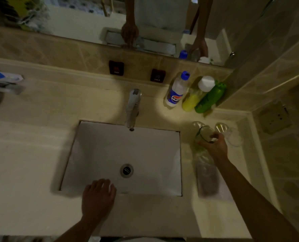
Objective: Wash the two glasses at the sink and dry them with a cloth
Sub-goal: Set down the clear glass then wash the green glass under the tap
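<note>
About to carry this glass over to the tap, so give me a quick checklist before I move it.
1. Right hand grips the glass: ok, fingers are closed on it.
2. Second glass clear of the lift: not ok, it stands right beside the hand.
3. Sink empty: ok.
4. Left hand free: ok, it rests at the sink's front edge.
5. Water running from the tap: cannot tell, no stream is visible.
6. Drying cloth at hand: cannot tell.
</note>
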Demonstrator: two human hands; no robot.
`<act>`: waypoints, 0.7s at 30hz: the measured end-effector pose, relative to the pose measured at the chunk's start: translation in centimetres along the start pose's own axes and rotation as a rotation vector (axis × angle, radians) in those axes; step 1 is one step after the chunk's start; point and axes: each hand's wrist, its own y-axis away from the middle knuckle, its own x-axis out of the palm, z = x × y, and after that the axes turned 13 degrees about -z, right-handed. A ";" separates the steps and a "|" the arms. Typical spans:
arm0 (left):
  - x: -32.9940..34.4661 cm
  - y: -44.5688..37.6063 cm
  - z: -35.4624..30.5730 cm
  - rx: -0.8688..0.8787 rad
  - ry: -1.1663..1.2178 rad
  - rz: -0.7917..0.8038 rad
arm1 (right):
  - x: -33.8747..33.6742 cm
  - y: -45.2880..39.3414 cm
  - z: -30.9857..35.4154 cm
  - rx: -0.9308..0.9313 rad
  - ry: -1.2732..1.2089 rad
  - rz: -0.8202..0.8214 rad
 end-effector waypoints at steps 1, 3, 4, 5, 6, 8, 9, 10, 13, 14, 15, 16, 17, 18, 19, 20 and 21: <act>-0.2 0.0 -0.1 -0.009 0.003 0.010 | 0.0 -0.4 0.0 0.004 -0.010 0.001; -0.5 -0.1 -0.2 -0.018 0.005 0.027 | 0.2 -0.9 0.0 -0.001 -0.034 0.009; -0.6 -0.1 -0.3 -0.021 0.003 0.035 | 0.3 -1.0 0.1 -0.008 -0.039 0.008; -0.7 -0.1 -0.3 -0.022 0.000 0.042 | 0.4 -1.0 0.1 -0.014 -0.035 0.002; -0.8 -0.2 -0.3 -0.022 -0.004 0.047 | 0.4 -1.1 0.2 -0.025 -0.031 -0.006; -0.9 -0.3 -0.3 -0.026 -0.012 0.056 | 0.6 -1.1 0.2 -0.050 -0.035 -0.018; -0.9 -0.3 -0.3 -0.028 -0.015 0.061 | 0.7 -1.1 0.2 -0.055 -0.044 -0.018; -1.0 -0.3 -0.3 -0.027 -0.018 0.065 | 0.7 -1.1 0.2 -0.057 -0.056 -0.017; -1.1 -0.3 -0.3 -0.023 -0.025 0.072 | 0.8 -0.9 0.1 -0.043 -0.068 -0.018; -1.0 -0.3 -0.3 -0.019 -0.025 0.069 | 0.9 -0.8 0.0 -0.037 -0.075 -0.019; -1.0 -0.2 -0.3 -0.014 -0.027 0.063 | 0.9 -0.7 -0.1 -0.030 -0.078 -0.011; -1.0 -0.2 -0.2 -0.009 -0.030 0.054 | 0.9 -0.7 -0.2 -0.022 -0.090 0.001; -0.9 -0.1 -0.2 -0.003 -0.033 0.045 | 0.9 -0.7 -0.4 -0.010 -0.096 0.018; -0.9 -0.1 -0.1 0.002 -0.036 0.038 | 0.9 -0.6 -0.7 -0.002 -0.091 0.021; -0.9 -0.2 -0.1 0.004 -0.040 0.035 | 0.8 -0.6 -1.1 0.024 -0.072 0.013; -0.9 -0.2 -0.1 0.003 -0.045 0.033 | 0.7 -0.6 -1.7 0.066 -0.057 0.003; -0.8 -0.2 -0.2 0.003 -0.049 0.031 | 0.4 -0.7 -2.4 0.129 -0.059 -0.014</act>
